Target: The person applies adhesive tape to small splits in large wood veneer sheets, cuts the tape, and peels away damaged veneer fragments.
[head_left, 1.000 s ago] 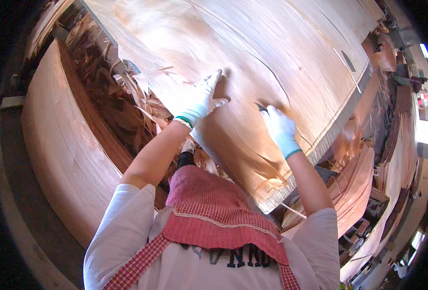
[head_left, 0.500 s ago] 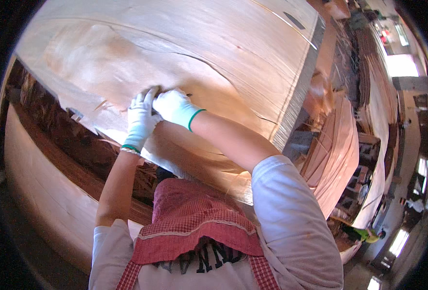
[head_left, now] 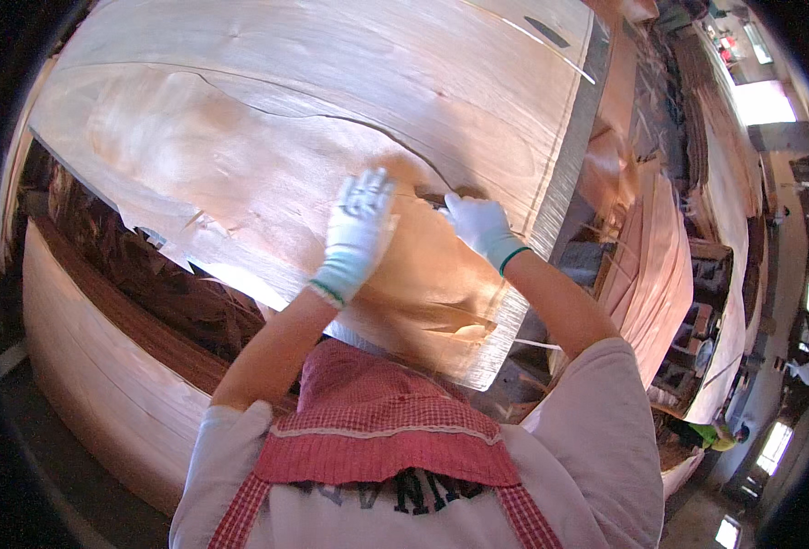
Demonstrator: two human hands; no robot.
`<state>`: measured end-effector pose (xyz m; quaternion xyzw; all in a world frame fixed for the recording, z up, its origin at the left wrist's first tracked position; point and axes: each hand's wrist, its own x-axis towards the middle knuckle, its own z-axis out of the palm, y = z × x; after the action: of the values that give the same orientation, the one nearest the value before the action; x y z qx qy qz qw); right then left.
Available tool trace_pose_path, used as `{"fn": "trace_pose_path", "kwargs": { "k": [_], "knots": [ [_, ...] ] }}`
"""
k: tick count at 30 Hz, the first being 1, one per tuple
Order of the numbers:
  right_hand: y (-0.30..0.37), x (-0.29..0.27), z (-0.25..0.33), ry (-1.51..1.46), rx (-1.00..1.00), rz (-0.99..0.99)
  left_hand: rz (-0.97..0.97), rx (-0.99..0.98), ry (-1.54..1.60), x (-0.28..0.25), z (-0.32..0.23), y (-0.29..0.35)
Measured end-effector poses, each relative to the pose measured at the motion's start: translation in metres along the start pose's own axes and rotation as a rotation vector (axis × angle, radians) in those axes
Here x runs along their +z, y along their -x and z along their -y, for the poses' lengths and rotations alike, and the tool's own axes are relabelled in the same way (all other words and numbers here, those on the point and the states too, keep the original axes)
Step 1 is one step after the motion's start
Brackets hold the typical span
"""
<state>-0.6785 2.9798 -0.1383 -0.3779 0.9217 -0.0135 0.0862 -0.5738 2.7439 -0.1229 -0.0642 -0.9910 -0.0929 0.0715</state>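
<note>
A large thin sheet of pale wood veneer [head_left: 267,119] lies across a stack in front of me, with a long curved split [head_left: 349,119] running through it. My left hand [head_left: 357,231], in a white glove with a green cuff, rests flat on the sheet, fingers spread, just left of the split's end. My right hand [head_left: 479,227], gloved the same way, is curled at the split's end and pinches the veneer's torn edge there. The two hands are a short gap apart. The sheet's near corner [head_left: 477,366] is cracked and hangs over the stack's edge.
A tall stack of veneer sheets [head_left: 660,265] stands to the right, another curved stack [head_left: 84,366] at the lower left. Dark veneer scraps [head_left: 166,284] fill the gap between the sheet and the left stack. Far off at the lower right a person [head_left: 724,432] bends over.
My hands were pressed together on the sheet half a second ago. Now they have come apart, the left flat, the right at the split's end. The view has swung.
</note>
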Motion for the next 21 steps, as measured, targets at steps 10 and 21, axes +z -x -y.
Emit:
{"fn": "trace_pose_path", "kwargs": {
  "k": [10, 21],
  "knots": [
    [0.073, 0.001, -0.051, -0.016, 0.134, 0.023, -0.124, -0.015, 0.064, 0.041, -0.008, 0.001],
    [0.275, -0.006, -0.124, 0.230, 0.723, 0.536, -0.131, -0.015, 0.027, 0.043, -0.011, -0.004]
  ]
}}
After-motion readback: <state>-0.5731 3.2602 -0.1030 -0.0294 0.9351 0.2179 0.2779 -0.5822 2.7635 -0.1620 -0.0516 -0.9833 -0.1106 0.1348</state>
